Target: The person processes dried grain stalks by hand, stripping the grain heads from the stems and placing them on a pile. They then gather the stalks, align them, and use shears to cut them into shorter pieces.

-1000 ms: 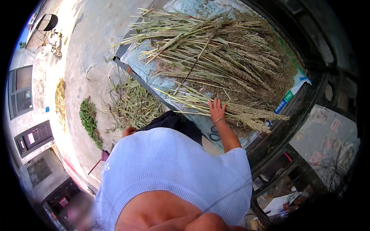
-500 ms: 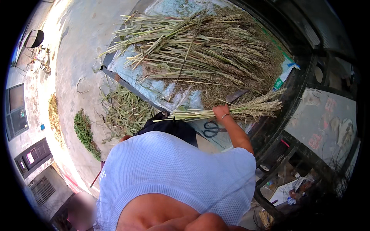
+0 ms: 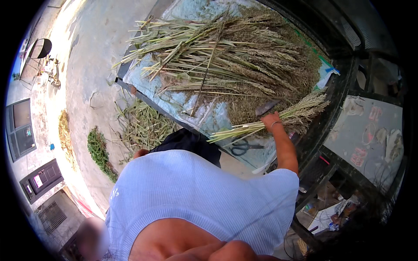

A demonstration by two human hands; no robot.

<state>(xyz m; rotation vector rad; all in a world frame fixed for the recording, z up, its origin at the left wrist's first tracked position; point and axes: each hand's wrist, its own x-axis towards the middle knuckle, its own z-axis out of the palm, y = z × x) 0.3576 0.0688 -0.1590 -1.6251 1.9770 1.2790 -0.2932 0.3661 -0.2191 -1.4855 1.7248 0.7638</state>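
Gripping now-lifted bundle of stalks (image 3: 278,117) — right hand (image 3: 272,119), earlier flat on pile (image 3: 244,65)

A grey rectangular panel (image 3: 368,132) at the right edge carries faded red and white markings. A small pale rectangular label (image 3: 38,181) sits on the dark door at lower left. Crumpled white and coloured packaging (image 3: 333,215) lies at lower right

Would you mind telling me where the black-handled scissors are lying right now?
In the head view, the scissors lie on the pale blue sheet at the table's near edge, just below the bundle of stalks gripped by the right hand.
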